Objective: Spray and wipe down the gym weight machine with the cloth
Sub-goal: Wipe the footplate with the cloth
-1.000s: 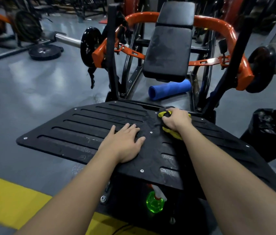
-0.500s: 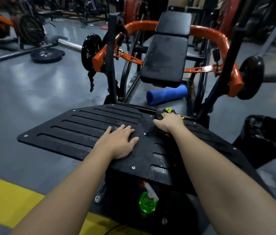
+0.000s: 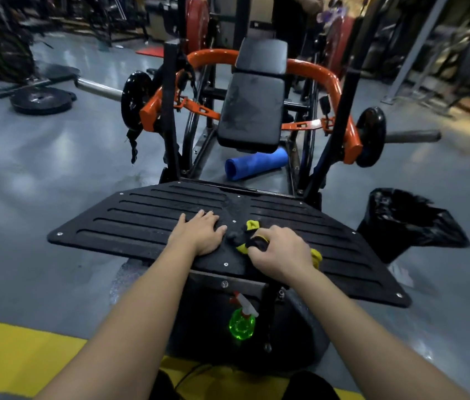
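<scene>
- The right grip [image 3: 281, 252], a bare hand, is curled round a crumpled yellow-and-black cloth [image 3: 252, 226], pressing it onto the weight machine's black ribbed metal footplate [image 3: 141, 220], near the middle of its near edge.
- The left grip [image 3: 200, 232] lies flat, fingers straight, on the plate just beside the cloth, holding nothing.
- A translucent green plastic spray bottle [image 3: 242, 324] with a red-and-white trigger sits below the plate's near edge.
- Beyond the far edge are a black padded seat [image 3: 252, 111], an orange tubular frame [image 3: 329, 79] and a blue foam roll [image 3: 256, 167].
- A black bin bag [image 3: 406, 220] stands off the plate's right corner.
</scene>
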`<state>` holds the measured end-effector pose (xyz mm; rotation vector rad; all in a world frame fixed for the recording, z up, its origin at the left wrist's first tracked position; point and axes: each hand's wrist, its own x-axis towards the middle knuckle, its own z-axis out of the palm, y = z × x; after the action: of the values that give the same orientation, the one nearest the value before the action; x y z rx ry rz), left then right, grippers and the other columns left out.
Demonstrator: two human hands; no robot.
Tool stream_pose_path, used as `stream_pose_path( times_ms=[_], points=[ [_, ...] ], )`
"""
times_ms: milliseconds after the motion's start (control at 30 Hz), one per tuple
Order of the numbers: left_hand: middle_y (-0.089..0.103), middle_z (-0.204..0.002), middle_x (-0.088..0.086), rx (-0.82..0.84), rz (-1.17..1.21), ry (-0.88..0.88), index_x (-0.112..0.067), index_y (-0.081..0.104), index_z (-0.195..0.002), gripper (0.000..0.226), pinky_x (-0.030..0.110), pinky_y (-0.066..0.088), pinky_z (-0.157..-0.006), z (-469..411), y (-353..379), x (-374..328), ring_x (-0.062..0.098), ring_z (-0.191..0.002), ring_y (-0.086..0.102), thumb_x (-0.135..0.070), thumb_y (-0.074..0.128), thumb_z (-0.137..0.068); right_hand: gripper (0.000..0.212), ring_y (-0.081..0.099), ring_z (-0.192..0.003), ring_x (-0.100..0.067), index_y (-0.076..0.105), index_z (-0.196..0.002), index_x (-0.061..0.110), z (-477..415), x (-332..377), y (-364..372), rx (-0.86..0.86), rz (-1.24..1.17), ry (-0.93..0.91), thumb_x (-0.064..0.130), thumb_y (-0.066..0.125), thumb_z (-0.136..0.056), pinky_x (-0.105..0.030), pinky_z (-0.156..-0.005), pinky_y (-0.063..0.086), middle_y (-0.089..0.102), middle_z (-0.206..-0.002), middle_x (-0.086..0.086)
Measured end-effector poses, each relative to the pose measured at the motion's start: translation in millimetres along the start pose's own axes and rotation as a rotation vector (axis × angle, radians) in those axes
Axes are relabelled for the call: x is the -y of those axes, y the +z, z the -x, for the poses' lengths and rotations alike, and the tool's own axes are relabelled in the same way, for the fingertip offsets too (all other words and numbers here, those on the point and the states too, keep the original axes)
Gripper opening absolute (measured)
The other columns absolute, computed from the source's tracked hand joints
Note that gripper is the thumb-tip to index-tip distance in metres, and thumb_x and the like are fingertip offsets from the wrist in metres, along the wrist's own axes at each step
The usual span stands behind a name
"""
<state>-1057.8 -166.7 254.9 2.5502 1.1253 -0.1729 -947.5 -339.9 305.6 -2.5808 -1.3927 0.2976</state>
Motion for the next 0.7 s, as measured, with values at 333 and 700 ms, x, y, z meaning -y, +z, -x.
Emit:
stream_pose_path(
  times_ms=[333,700],
  points=[
    [0.014,-0.170,-0.004,0.071,0.298,-0.058,-0.038,0.016,-0.163,0.056,0.043,-0.006,-0.125,15,-18,-2,0.014,-0.158,0.002,-0.047,0.001,-0.109,0.058,0.025,-0.148,-0.029,0.046,-0.146,0.036,-1,51,37,0.026,0.095,-0.075,0.057,0.047,-0.092,-0.061,-0.121,0.015,0.044,-0.151,-0.004],
    [0.006,-0.172,0.001,0.017,0.018,0.004,-0.024,0.014,-0.164,0.093,0.051,-0.001,-0.127,-23,15,10,0.015,-0.158,-0.003,-0.066,-0.013,-0.086,0.055,0.020,-0.153,-0.029,0.043,-0.153,0.038,-212,33,77,0.047,0.015,-0.080,0.042,0.049,-0.098,-0.055,-0.124,0.015,0.042,-0.159,-0.005]
  ],
)
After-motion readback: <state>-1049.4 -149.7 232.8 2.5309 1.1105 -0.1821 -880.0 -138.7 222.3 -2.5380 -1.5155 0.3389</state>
